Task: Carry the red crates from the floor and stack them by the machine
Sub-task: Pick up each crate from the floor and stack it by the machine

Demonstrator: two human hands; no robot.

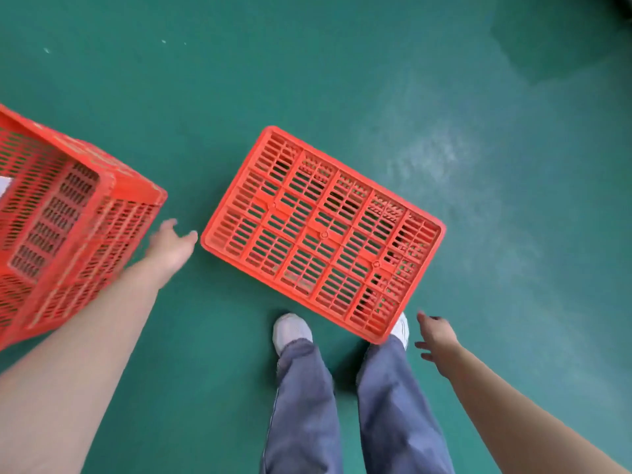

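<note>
Hands first: both are empty, fingers loose and spread, neither one touching anything. The upturned crate point(323, 234) lies bottom-up on the green floor point(342, 63) straight ahead of my feet, and its long axis runs on a slant, from far-left to near-right. That slant decides the grasp. My left hand point(172, 246) reaches out to the crate's left corner, fingertips just beside it but apart from it. My right hand point(436, 336) hangs near the short end on the right, by the corner that covers the toe of my right shoe point(403, 328). The left looks slightly the nearer, though I cannot tell how high either hand is above the floor. To lift it level I judge that each hand should take one short end, which means reaching further forward with the left and keeping the right in close. A second crate point(68, 217) lies tipped over to my left, just beyond my left forearm and well clear of the first. I see no machine from here.
</note>
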